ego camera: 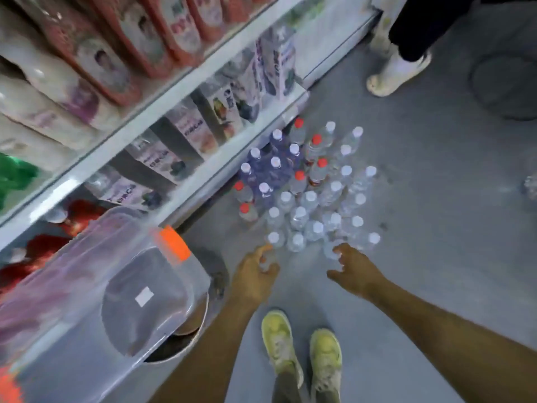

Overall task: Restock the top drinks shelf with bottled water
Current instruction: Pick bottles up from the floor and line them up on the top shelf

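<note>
White shelving (162,104) fills the left side, with red-edged packets (87,48) on an upper level and juice cartons (220,109) standing in a row on the level below. In front of it, at the lower left, a large clear plastic container (87,286) with an orange clip (171,242) lies tilted close to the camera.

The bottled water (308,199) stands upright in a tight cluster on the grey floor (436,228), just beside the foot of the shelving. Most bottles are clear with white caps, a few have red caps (316,139), and a group toward the shelf is blue-tinted (274,167).

At the near edge of the cluster the left hand (252,274) reaches down, its forefinger and thumb pinching the top of the front bottle (265,264). Below the arms is the person's pair of yellow-green shoes (279,338).

The right hand (356,271) is lower right of the cluster, its fingers curled over the top of a clear bottle (331,255) and its thumb spread beneath. Motion blur hides whether it actually grips the bottle (the whole view is smeared).

At the top right stands another person's white shoe (395,74), and beside it a dark round object (505,82) sits on the floor.
</note>
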